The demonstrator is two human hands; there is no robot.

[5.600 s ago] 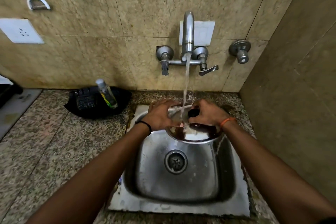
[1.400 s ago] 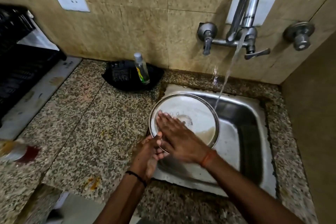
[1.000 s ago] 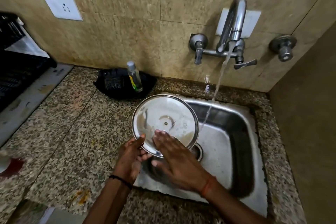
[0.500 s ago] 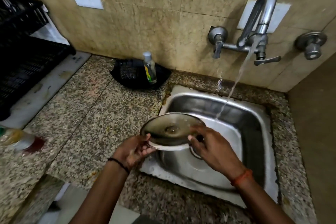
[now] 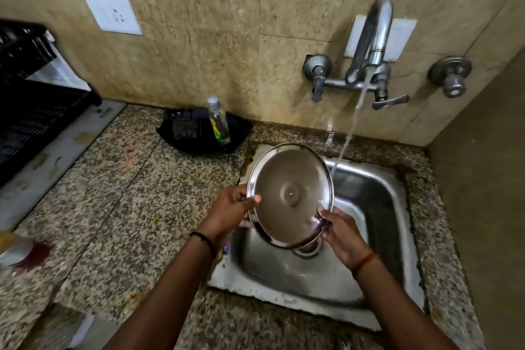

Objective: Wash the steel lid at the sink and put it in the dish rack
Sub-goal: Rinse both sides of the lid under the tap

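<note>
Steel lid (image 5: 289, 196) tilted over sink (image 5: 377, 199), my left hand (image 5: 230, 212) and right hand (image 5: 339, 231) pinching opposite rims: stiff, light, likely wet-slick, so grip the edge.

I'm looking down at a home kitchen: a steel sink (image 5: 377, 207) set in the speckled granite worktop (image 5: 119, 207), wall tap (image 5: 369, 65) running, tiled wall, probably a black dish rack (image 5: 25, 111) at the worktop's left edge.

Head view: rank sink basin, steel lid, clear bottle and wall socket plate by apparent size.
1. Sink basin
2. Steel lid, though it is held nearer the camera
3. Socket plate
4. Clear bottle
</note>
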